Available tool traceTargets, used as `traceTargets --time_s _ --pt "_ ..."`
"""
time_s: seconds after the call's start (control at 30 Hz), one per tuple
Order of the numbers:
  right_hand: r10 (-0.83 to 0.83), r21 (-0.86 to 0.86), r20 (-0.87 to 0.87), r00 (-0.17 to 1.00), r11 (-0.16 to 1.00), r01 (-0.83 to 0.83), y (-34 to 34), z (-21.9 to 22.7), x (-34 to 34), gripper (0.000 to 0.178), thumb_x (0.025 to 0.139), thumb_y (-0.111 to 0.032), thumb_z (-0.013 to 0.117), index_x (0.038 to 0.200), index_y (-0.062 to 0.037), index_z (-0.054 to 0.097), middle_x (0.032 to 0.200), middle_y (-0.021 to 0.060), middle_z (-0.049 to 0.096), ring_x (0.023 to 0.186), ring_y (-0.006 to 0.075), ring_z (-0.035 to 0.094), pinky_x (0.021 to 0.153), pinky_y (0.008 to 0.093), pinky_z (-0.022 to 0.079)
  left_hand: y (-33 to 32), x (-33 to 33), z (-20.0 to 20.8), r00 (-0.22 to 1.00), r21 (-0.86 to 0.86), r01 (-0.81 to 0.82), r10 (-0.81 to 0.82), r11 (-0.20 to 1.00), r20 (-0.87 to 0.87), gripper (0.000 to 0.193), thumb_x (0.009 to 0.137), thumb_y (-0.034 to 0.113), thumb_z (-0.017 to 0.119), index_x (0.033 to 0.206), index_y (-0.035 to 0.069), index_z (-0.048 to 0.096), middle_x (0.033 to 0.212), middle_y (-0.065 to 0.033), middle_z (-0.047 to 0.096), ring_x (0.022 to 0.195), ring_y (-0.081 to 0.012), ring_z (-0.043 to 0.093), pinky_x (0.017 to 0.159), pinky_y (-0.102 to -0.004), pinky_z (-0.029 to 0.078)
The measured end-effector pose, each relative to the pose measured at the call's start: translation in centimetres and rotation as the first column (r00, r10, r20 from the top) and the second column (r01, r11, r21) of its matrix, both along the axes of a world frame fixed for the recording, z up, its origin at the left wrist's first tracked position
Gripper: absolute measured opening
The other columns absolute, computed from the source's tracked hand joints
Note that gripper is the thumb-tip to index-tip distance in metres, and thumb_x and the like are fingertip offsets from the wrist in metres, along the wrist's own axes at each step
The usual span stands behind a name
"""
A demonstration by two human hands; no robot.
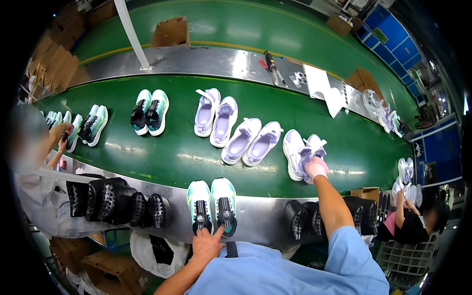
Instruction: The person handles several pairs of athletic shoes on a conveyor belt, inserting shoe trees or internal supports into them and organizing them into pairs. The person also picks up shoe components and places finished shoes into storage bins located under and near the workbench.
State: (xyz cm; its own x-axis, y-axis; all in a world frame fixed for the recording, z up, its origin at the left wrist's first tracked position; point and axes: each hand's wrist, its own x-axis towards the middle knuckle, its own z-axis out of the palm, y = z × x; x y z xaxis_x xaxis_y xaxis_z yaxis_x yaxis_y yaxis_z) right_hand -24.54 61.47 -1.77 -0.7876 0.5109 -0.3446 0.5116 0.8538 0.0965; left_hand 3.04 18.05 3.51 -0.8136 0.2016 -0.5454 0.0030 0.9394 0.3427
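Note:
Just in front of me, a pair of mint-and-white sneakers with black uppers (199,196) stands on the metal ledge, toes pointing away. My left hand (206,244) is at their heels, fingers spread, one fingertip by each shoe. Out to the right over the green belt, my right hand (316,168) wears a pink glove. It is closed at the heel of a white-and-lavender sneaker (316,143); its fingertips are partly hidden. The matching sneaker (294,155) stands against it on the left. Two similar lavender pairs (215,115) (251,141) are farther left on the belt.
Black studded shoe forms (113,201) line the ledge on the left, and more (305,219) on the right. Another mint pair (149,112) sits on the belt. Tools (271,66) and white paper (317,81) lie on the far rail. A person works at each side.

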Motion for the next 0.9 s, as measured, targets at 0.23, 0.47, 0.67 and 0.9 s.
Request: traceTargets --time_s 0.23,0.47,0.67,0.9 --pt "-0.086 0.112 -0.129 0.988 0.989 0.101 5.1 4.9 -5.4 0.039 0.09 -0.03 0.064 0.115 -0.0032 0.074 0.113 0.0215 0.075 0.108 0.0377 0.073 0.093 0.0474 0.058 0.7 -1.3 0.9 0.983 -0.026 0.008 -0.013 1.0 -0.183 0.033 0.086 0.041 0.078 0.108 0.016 0.077 0.094 -0.0158 0.066 0.096 -0.0351 0.063 0.074 -0.051 0.049" --pt "0.728 -0.169 -0.18 0.661 0.639 -0.75 -23.6 6.7 -0.2 0.034 0.082 -0.044 0.076 0.096 -0.0133 0.079 0.094 0.0154 0.077 0.094 0.0354 0.075 0.083 0.0485 0.056 -2.3 -6.8 8.1 0.932 0.026 0.029 -0.018 0.999 -0.363 0.03 0.082 0.037 0.081 0.098 0.012 0.078 0.079 -0.0117 0.065 0.081 -0.0328 0.065 0.069 -0.0476 0.051" --pt "0.6 -0.172 -0.011 0.8 0.787 -0.593 -27.3 1.6 -2.5 0.031 0.084 -0.042 0.073 0.102 -0.0176 0.08 0.101 0.0143 0.078 0.1 0.0343 0.075 0.088 0.048 0.054 -7.6 -16.3 7.2 0.904 -0.24 0.052 -0.148 0.969 -0.4 0.029 0.084 0.038 0.079 0.087 0.01 0.077 0.086 -0.0144 0.071 0.087 -0.0319 0.069 0.071 -0.0462 0.053" --pt "0.595 0.121 -0.012 0.803 0.798 -0.59 -13.1 1.3 -2.7 0.016 0.081 -0.027 0.07 0.09 -0.0196 0.081 0.088 0.0131 0.077 0.086 0.0334 0.075 0.074 0.0472 0.054 -15.5 -23.5 0.8 0.926 -0.33 0.281 -0.344 0.901 -0.152 0.031 0.085 0.042 0.079 0.098 0.014 0.081 0.093 -0.0155 0.073 0.095 -0.0347 0.07 0.081 -0.0469 0.057"
